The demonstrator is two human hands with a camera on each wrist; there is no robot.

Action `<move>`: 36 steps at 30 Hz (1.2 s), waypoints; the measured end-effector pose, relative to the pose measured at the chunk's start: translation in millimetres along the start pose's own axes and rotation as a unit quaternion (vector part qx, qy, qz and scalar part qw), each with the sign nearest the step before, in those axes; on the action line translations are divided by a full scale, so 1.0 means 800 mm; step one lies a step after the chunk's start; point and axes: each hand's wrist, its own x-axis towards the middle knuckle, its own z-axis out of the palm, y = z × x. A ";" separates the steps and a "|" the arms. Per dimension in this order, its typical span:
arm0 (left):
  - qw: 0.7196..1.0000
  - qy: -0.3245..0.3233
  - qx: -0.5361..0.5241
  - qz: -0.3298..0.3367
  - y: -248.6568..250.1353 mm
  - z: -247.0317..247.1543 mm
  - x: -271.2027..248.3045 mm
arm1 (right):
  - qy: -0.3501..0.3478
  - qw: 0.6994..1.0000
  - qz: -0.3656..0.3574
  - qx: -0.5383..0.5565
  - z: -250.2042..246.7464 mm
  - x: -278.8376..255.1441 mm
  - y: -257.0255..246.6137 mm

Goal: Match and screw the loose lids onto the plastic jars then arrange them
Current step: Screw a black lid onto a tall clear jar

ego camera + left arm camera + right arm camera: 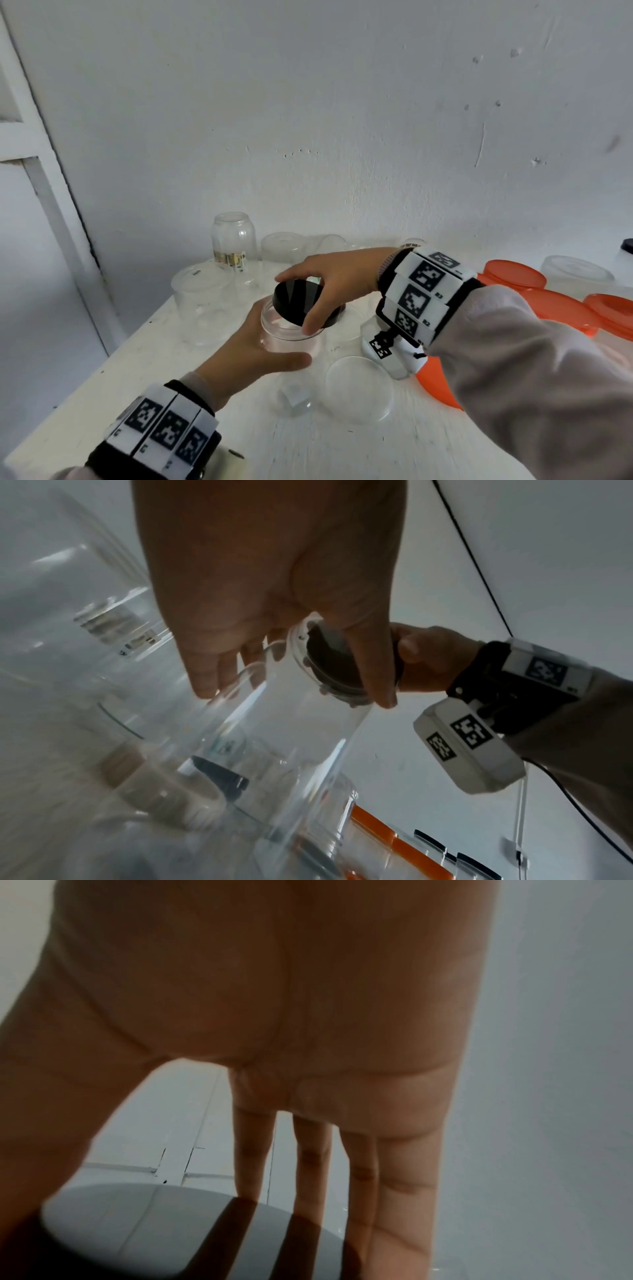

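A short clear plastic jar (pixel 291 337) stands at the middle of the white table (pixel 102 383). My left hand (pixel 255 346) wraps round its side, thumb in front. My right hand (pixel 329 284) grips a round black lid (pixel 299 301) from above, thumb on its near edge and fingers over the far edge. The lid sits tilted over the jar's mouth, partly covering it. In the left wrist view the jar (pixel 274 723) is seen from the side with the black lid (pixel 339 664) at its rim. The right wrist view shows my fingers (pixel 404 1177) over the glossy lid (pixel 171 1226).
Empty clear jars (pixel 205 301) and a taller one (pixel 234 243) stand at the back left. Clear lids (pixel 358 389) lie in front. Orange lids (pixel 513 274) and capped containers crowd the right. A wall rises behind the table.
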 end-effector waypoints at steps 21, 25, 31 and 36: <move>1.000 -0.010 -0.017 0.004 -0.006 0.006 -0.003 | -0.041 0.988 -0.008 -0.151 -0.005 0.010 -0.038; 1.000 -0.005 -0.007 0.000 -0.008 0.005 -0.001 | -0.034 0.988 0.005 -0.150 -0.005 0.010 -0.042; 1.000 -0.007 -0.007 0.010 -0.012 0.005 -0.001 | 0.015 0.989 0.042 -0.140 0.003 0.013 -0.042; 1.000 -0.007 -0.011 0.009 -0.012 0.005 0.000 | -0.001 0.984 0.064 -0.165 0.003 0.013 -0.043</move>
